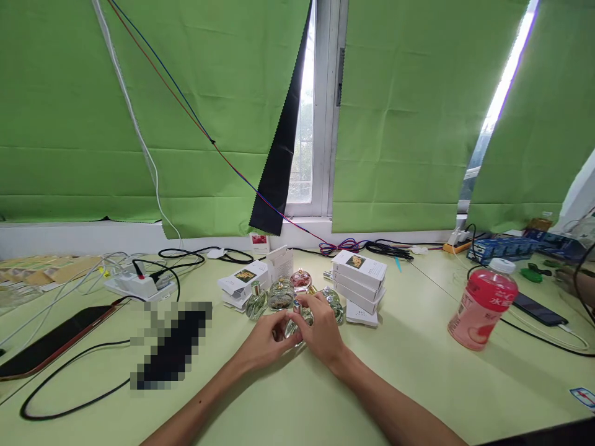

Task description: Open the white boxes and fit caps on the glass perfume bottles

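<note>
Both hands meet at the middle of the table around a small clear glass perfume bottle (292, 328) with a silver cap. My left hand (267, 339) grips its left side, thumb and fingers curled round it. My right hand (324, 328) holds it from the right, its fingers by the cap; the hands hide much of the glass. Just beyond stand more perfume bottles: a green-tinted one (256, 302), a rounded clear one (281, 295), a pink one (301, 280) and another (333, 302) beside my right hand. White boxes lie at left (242, 280) and are stacked at right (357, 272).
A pink drink bottle (483, 306) stands at right, near a phone (542, 310) on a cable. At left are a power strip (139, 285), a dark tablet-like device (56, 339) and a blurred-out dark object (171, 347). Cables (385, 249) run along the wall.
</note>
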The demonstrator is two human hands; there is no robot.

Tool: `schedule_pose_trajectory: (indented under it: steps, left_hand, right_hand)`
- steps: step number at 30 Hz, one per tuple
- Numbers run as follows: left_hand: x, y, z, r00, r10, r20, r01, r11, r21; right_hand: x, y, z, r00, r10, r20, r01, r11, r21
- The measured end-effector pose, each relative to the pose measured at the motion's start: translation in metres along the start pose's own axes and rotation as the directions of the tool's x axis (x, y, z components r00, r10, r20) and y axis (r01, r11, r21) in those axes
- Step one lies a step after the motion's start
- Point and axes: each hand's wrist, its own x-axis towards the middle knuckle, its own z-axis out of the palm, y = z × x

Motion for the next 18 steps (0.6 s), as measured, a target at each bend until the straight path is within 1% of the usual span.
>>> schedule_pose_trajectory:
  steps: [5, 8, 10, 13, 14, 18]
  left_hand:
    - [0.0025, -0.0065, 0.0003, 1.0, -0.006, 0.018, 0.008, 0.993, -0.115]
    - [0.0027, -0.0072, 0.0004, 0.999, -0.001, 0.035, 0.008, 0.975, -0.22]
    - [0.0025, -0.0067, -0.0003, 0.999, -0.018, 0.05, 0.033, 0.951, -0.307]
    - [0.0023, -0.0063, -0.0029, 0.992, -0.071, 0.104, 0.108, 0.907, -0.407]
    - [0.0024, -0.0066, -0.0041, 0.989, -0.078, 0.125, 0.124, 0.898, -0.422]
    - [0.0028, -0.0087, -0.0083, 0.988, -0.086, 0.125, 0.135, 0.872, -0.471]
  right_hand:
    - [0.0005, 0.0017, 0.0013, 1.0, -0.009, -0.003, 0.009, 1.0, 0.017]
    - [0.0007, 0.0023, 0.0014, 1.0, -0.02, 0.0, 0.02, 1.0, 0.021]
    - [0.0004, 0.0034, 0.0017, 1.0, -0.032, 0.001, 0.032, 0.999, 0.021]
    - [-0.0007, 0.0062, 0.0029, 0.999, -0.046, 0.005, 0.045, 0.999, 0.018]
    - [-0.0012, 0.0072, 0.0034, 0.999, -0.05, 0.008, 0.05, 0.999, 0.02]
    - [-0.0025, 0.0086, 0.0042, 0.998, -0.06, 0.004, 0.06, 0.998, 0.021]
